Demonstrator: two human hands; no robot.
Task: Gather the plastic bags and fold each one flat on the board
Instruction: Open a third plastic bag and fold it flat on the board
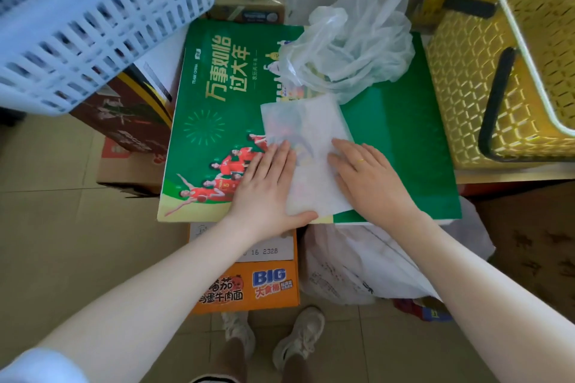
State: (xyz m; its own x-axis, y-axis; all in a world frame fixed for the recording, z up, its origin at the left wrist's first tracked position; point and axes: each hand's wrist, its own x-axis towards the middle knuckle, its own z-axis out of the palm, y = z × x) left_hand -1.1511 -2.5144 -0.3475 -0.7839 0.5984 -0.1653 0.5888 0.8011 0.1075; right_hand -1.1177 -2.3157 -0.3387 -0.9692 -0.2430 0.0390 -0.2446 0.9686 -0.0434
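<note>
Head view: both hands lie flat with straight fingers on a folded white bag (306, 146) on the green board (401, 146), left hand (267, 183) on its left edge, right hand (370, 177) on its right. A crumpled clear bag (351, 47) sits just behind it.

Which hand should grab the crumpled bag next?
Right, probably. The crumpled bag lies at the far right of the board, ahead of the right hand. The left hand can keep pressing the folded bag flat.
</note>
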